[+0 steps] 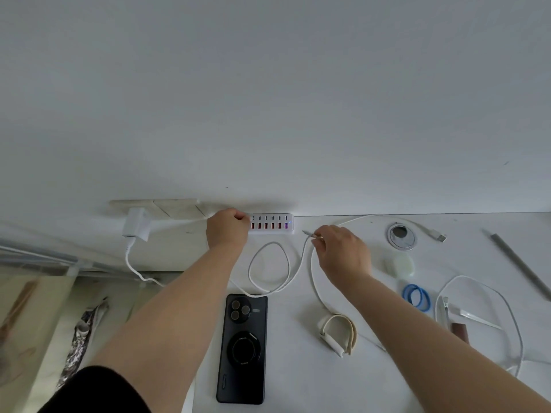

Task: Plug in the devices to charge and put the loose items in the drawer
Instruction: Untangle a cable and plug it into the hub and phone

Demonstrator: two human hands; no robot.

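Note:
A white multi-port USB charging hub (272, 223) lies against the wall at the back of the white desk (298, 368). My left hand (228, 229) grips the hub's left end. My right hand (343, 253) pinches the plug end of a white cable (311, 263), its tip just right of the hub. That cable runs down to a smartwatch with a beige strap (338, 333). A black phone (243, 348) lies face down in front, with a looped white cable (269, 269) reaching its top edge.
A white power adapter (135, 228) leans at the wall on the left. To the right are a round desk grommet (401, 235), a pale earbud case (399, 264), blue rubber bands (416, 298), another white cable (477, 317), tweezers (480, 318) and a grey rod (518, 265).

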